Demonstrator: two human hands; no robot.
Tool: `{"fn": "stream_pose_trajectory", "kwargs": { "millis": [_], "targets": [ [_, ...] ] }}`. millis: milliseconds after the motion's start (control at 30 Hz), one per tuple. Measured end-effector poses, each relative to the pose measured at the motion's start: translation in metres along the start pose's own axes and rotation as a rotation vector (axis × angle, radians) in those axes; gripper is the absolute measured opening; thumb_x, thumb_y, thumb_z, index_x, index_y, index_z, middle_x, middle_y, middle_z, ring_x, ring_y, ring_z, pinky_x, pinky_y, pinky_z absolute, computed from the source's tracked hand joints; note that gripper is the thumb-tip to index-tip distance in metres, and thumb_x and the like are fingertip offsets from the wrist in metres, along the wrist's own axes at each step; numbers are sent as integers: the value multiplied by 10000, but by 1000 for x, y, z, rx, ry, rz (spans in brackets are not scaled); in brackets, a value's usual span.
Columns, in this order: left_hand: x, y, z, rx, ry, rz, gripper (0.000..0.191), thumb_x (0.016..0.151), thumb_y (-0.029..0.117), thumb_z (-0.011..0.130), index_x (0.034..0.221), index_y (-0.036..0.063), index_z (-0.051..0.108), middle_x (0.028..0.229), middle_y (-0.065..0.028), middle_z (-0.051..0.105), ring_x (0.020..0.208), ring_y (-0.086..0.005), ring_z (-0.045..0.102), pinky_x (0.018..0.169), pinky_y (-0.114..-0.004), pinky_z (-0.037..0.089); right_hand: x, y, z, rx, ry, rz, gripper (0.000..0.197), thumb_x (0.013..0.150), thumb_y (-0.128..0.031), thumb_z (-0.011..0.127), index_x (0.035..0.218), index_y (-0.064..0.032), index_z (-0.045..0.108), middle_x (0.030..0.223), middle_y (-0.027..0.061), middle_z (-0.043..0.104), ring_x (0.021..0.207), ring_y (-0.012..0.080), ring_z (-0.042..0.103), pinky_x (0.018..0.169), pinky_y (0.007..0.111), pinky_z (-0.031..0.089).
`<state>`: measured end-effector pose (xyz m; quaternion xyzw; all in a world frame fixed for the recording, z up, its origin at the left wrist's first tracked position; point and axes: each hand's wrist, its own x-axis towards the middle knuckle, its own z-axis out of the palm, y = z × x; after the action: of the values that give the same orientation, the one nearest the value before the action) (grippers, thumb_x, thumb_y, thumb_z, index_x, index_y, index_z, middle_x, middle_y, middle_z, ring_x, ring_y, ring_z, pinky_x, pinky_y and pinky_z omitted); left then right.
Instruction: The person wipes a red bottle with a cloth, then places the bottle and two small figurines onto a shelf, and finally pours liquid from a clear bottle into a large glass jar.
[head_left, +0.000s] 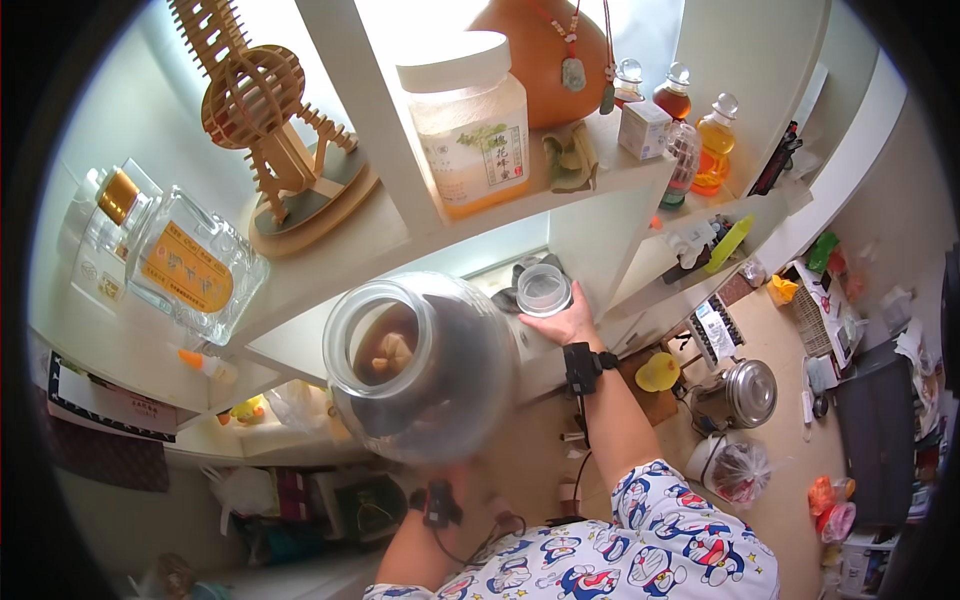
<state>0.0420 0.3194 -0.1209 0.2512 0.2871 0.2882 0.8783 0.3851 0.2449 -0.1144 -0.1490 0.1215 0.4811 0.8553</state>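
A large rounded clear jar (469, 390) fills the middle of the view, tilted so its uncovered mouth faces me. Dark brown liquid is inside, with a pale root-like lump (394, 352) showing through the opening. My left hand (448, 474) holds the jar from below; its fingers are hidden behind the jar. In my right hand (566, 321) is a small round clear plastic cup or stopper (543, 289), gripped at its rim by thumb and fingers. It is beside the jar, in front of the lower shelf.
Above, the white shelf (330, 270) bears a glass liquor bottle (191, 262), a wooden lute-shaped model (259, 97), a honey jar (472, 135) and small stoppered bottles (716, 150). A steel pot (750, 394) and a bagged bucket (731, 469) stand on the floor at right.
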Motion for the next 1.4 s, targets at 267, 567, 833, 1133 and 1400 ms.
{"fn": "stream_pose_trajectory", "kwargs": {
  "millis": [267,567,833,1133,1400],
  "targets": [
    [3,1,3,-53,-42,30,430,867,409,506,1143,80,507,1135,-73,543,1022,-256,533,902,-438,439,-43,7,6,112,177,179,921,864,-548,452,1387,115,84,1483,269,40,1384,358,96,1125,447,124],
    [5,-26,19,-216,-126,-14,460,855,442,507,1151,89,507,1157,-69,535,1042,-267,525,918,-457,428,-174,47,99,-914,-82,-754,303,912,-144,527,1171,-27,419,965,25,509,927,120,499,857,298,401],
    [11,-26,20,-348,-156,66,488,845,472,508,1158,98,506,1177,-65,528,1059,-276,517,932,-474,418,-242,135,303,-1659,-776,-663,915,785,-264,708,1427,5,114,1417,231,281,1344,305,264,1084,410,227],
    [28,-31,39,-382,-202,226,518,833,505,508,1165,107,505,1199,-61,521,1078,-286,508,948,-493,408,-137,226,372,-1604,-473,-1222,1163,619,-369,834,1315,166,72,1321,296,250,1268,363,248,1078,384,207],
    [49,-46,23,-725,-204,-30,484,790,496,542,1116,138,543,1082,-51,584,1016,-278,539,917,-475,423,-113,246,369,-1636,-367,-1429,1171,584,-398,845,1344,148,140,1331,291,278,1269,345,301,1058,380,267]
  ]
}}
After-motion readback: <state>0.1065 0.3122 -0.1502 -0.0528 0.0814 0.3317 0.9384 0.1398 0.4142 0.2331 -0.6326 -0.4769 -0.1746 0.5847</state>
